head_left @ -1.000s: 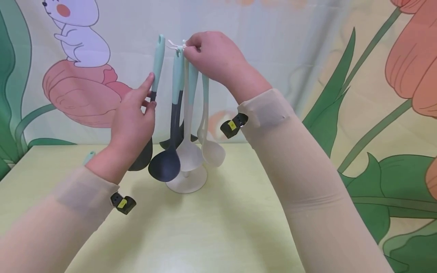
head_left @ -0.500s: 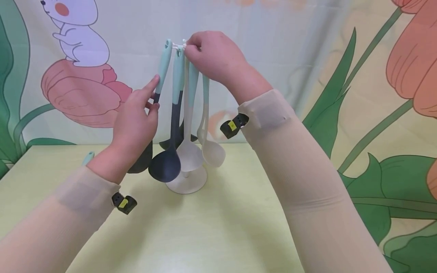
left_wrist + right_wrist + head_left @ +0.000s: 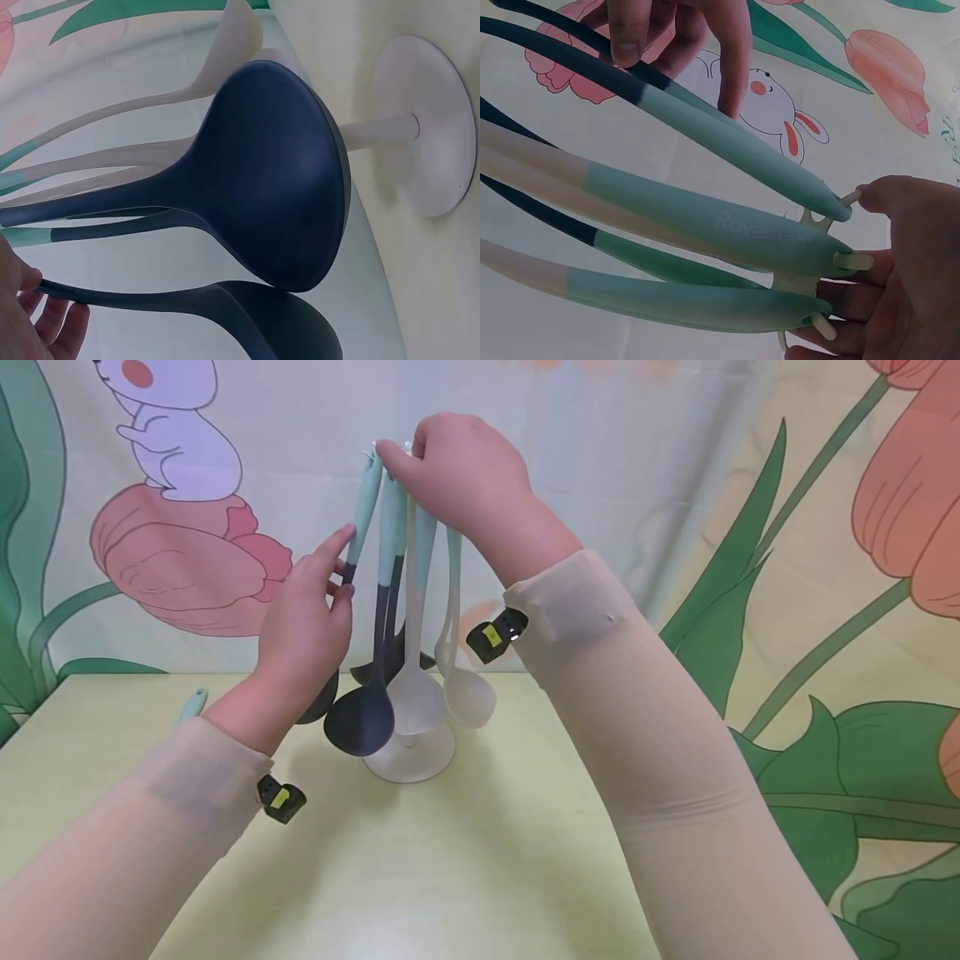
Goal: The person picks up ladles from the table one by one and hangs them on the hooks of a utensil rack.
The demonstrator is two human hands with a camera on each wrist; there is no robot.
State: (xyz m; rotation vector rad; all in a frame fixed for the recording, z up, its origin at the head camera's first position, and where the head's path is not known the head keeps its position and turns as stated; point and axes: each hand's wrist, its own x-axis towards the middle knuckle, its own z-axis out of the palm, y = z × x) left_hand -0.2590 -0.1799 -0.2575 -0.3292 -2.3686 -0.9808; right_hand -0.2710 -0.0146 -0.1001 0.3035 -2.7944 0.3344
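A white utensil rack (image 3: 411, 768) stands on the table, hung with dark and pale utensils that have mint handles. My left hand (image 3: 303, 614) pinches a dark ladle (image 3: 296, 322) near where its mint handle (image 3: 366, 506) meets the dark neck. This handle leans slightly, its top end at a hook of the rack. My right hand (image 3: 476, 472) holds the rack's top, thumb at a hook tip, as the right wrist view shows. Whether the hook passes through the handle's hole is unclear. Another dark ladle (image 3: 360, 722) hangs just right of the held one.
Pale ladles (image 3: 470, 697) hang on the rack's right side. A mint handle (image 3: 195, 703) shows on the table (image 3: 420, 877) behind my left sleeve. A printed cloth (image 3: 585, 452) covers the wall behind.
My left hand has moved the held ladle rightward, bringing its handle top to the rack's hook. My right hand has shifted left and slightly up along the rack's top.
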